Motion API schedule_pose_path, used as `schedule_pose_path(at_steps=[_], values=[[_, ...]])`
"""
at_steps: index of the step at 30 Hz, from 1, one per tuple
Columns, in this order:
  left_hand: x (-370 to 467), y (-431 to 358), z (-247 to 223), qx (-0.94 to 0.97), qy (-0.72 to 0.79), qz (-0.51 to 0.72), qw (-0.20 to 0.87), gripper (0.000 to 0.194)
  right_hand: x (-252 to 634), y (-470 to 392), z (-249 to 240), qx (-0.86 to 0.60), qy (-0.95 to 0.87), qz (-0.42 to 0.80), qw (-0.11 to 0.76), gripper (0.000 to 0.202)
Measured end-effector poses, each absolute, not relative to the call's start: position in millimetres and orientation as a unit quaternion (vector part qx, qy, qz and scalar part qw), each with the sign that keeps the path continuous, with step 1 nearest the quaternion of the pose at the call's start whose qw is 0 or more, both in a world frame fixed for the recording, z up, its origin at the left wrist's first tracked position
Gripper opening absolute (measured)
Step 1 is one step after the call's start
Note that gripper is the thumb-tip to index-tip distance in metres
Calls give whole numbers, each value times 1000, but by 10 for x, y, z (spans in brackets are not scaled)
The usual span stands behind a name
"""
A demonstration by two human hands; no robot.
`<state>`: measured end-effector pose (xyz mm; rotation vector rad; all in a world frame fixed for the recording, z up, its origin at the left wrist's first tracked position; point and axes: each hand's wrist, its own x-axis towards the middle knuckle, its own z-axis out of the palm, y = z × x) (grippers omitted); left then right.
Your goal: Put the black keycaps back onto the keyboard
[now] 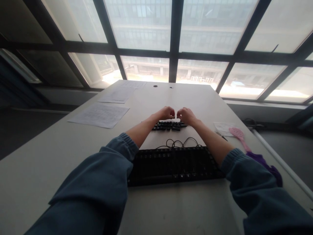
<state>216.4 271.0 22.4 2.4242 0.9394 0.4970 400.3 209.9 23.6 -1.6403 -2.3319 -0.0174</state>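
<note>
Both my hands are raised over the far side of loose black keycaps (168, 125), which are lined up in rows on the white table. My left hand (167, 113) is closed in a pinch, and a small dark piece like a keycap shows at its fingertips. Close beside it, my right hand (186, 115) has its fingers curled together; whatever they hold is too small to make out. A black keyboard (171, 164) lies nearer to me under my forearms, with many of its keycaps off. Its thin black cable (174, 143) loops behind it.
Printed papers (100, 114) lie on the table's left side. To the right are a pink brush (237, 133), a purple cloth-like item (262, 161), a clear plastic bag (221, 128) and a slim dark tool. Windows stand beyond the table's far edge.
</note>
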Motion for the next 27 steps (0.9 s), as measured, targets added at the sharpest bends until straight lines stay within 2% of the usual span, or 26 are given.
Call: schedule_pose_path(at_steps=[4,6,9,12,16,21,27], values=[[1925,2573,366,861,343,204,316,27,4074,1864,387,-558,-799,-25,223,16],[1775,2425,468,843,322,184,390,29,4093,1695,414,-535,-792,-24,292,12],[1576,2123,605,764,287,142,560,31,4064,1385,398,-498,-783,-4,373,9],[1450,1765,662,722,304,138,607,31,3974,1010,344,-468,-783,28,409,9],[1403,1235,590,744,356,161,542,38,3853,485,217,-425,-800,77,416,9],[1462,626,421,799,360,253,410,20,3817,71,-7,-413,-809,113,403,10],[1551,323,220,852,351,265,284,23,3815,-10,-149,-396,-829,101,381,9]])
